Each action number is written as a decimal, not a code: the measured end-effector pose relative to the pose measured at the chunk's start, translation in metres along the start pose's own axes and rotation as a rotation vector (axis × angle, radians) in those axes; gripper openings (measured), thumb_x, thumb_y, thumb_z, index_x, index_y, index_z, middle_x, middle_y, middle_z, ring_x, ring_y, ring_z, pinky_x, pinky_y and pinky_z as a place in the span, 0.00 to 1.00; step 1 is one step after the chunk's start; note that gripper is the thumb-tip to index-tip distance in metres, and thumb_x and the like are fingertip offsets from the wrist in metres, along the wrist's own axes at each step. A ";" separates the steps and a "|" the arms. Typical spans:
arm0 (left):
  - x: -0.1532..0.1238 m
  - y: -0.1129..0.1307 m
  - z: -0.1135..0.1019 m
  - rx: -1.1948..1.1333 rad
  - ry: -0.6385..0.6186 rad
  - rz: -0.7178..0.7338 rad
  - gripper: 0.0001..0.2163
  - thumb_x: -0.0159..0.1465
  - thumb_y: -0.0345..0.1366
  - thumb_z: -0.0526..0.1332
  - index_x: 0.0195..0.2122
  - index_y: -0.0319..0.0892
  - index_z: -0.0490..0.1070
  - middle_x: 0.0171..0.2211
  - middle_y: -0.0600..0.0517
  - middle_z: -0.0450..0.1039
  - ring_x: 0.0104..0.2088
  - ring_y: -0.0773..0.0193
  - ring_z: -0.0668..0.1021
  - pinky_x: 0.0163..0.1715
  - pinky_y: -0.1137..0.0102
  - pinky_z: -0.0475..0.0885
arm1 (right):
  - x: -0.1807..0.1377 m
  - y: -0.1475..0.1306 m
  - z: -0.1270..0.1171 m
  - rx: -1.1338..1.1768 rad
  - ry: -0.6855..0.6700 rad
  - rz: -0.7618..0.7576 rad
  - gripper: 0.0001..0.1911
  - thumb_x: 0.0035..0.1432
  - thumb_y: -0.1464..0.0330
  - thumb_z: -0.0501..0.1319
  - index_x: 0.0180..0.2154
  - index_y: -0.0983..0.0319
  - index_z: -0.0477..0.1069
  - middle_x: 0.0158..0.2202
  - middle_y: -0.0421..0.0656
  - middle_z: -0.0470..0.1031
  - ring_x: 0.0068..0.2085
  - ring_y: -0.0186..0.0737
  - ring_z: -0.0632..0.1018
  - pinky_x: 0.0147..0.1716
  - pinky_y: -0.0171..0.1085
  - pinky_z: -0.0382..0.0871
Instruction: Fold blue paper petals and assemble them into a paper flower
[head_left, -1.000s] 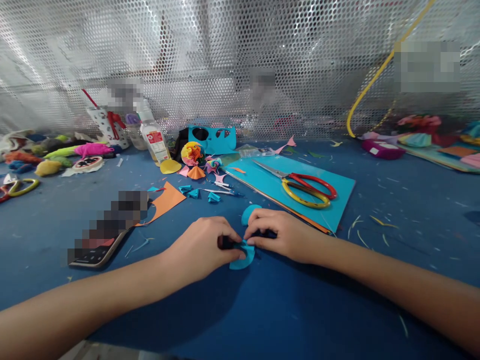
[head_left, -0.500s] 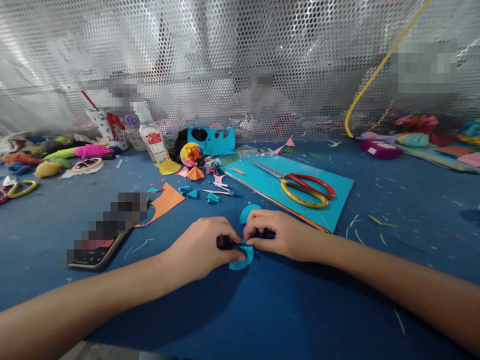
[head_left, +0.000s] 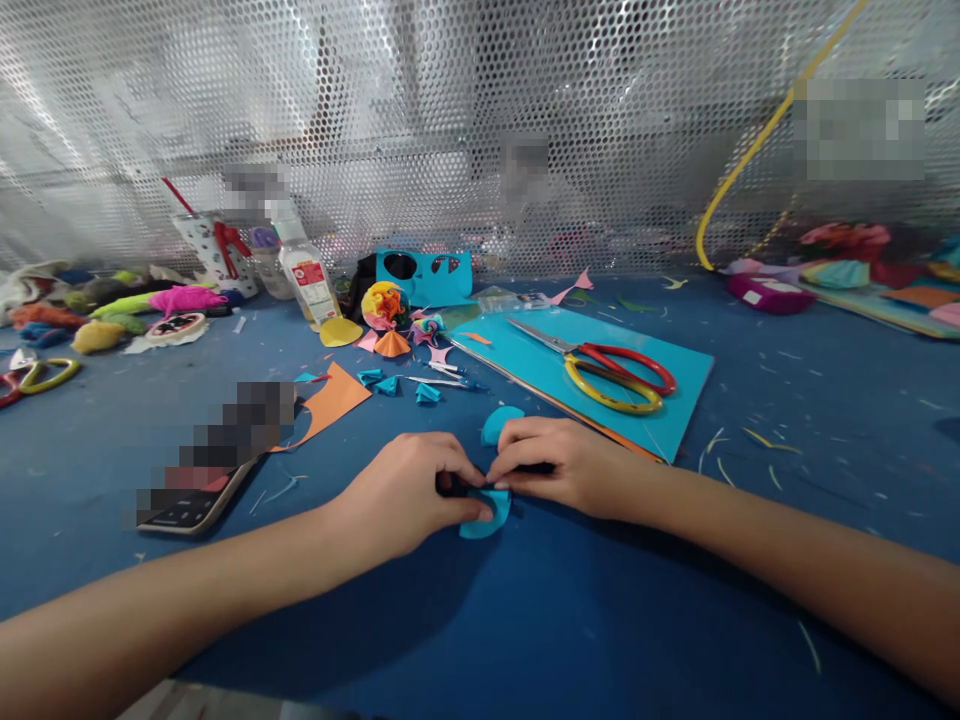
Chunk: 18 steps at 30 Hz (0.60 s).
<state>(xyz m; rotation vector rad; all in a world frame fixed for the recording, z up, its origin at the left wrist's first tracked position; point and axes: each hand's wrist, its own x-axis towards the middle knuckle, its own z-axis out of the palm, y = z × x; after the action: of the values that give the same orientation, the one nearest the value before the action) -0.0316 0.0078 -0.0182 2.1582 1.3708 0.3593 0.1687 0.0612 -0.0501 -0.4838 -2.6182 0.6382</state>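
Observation:
A small piece of blue paper with a rounded edge point(head_left: 480, 527) is pinched at the table surface between the thumb and fingers of my left hand point(head_left: 420, 490). My right hand point(head_left: 559, 460) comes in from the other side, its fingertips pressed together at the paper's upper edge. Its fingers partly cover the fold. Just behind the right fingers lies a second rounded blue paper piece point(head_left: 499, 427). Several small folded blue paper pieces point(head_left: 386, 386) rest beyond my left hand, near a slim pointed metal tool point(head_left: 439, 381).
Red-and-yellow scissors point(head_left: 611, 378) lie on a stack of blue sheets point(head_left: 686, 400) at the right. On the left are a phone point(head_left: 217, 485), an orange paper scrap point(head_left: 337, 398) and a glue bottle point(head_left: 309, 285). A perforated metal panel point(head_left: 450, 120) stands behind the table.
My right fingers have straightened slightly and shifted a little at the paper's edge. My left hand keeps its pinch. The whole view has shifted slightly.

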 end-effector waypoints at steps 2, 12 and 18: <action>0.000 0.000 0.000 -0.007 -0.002 -0.003 0.09 0.53 0.41 0.63 0.32 0.44 0.77 0.29 0.54 0.70 0.25 0.69 0.69 0.24 0.75 0.62 | 0.000 0.001 0.000 0.000 -0.001 -0.003 0.08 0.58 0.69 0.57 0.37 0.61 0.74 0.35 0.44 0.70 0.34 0.34 0.73 0.35 0.31 0.66; 0.000 0.001 -0.001 0.024 -0.033 0.010 0.09 0.55 0.40 0.62 0.34 0.44 0.77 0.30 0.53 0.71 0.27 0.68 0.71 0.26 0.75 0.63 | 0.000 0.001 0.000 -0.050 0.003 -0.039 0.09 0.58 0.69 0.57 0.37 0.60 0.75 0.34 0.43 0.71 0.33 0.33 0.73 0.34 0.31 0.66; -0.001 0.001 -0.003 0.068 -0.050 0.042 0.09 0.56 0.40 0.60 0.35 0.45 0.77 0.32 0.53 0.72 0.29 0.67 0.73 0.29 0.74 0.64 | 0.001 -0.001 -0.003 -0.119 -0.011 -0.062 0.09 0.57 0.69 0.57 0.37 0.60 0.75 0.34 0.43 0.71 0.33 0.33 0.73 0.34 0.32 0.66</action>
<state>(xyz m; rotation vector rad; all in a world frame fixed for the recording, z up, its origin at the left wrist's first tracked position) -0.0330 0.0074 -0.0153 2.2387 1.3297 0.2771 0.1696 0.0622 -0.0468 -0.4335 -2.6810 0.4682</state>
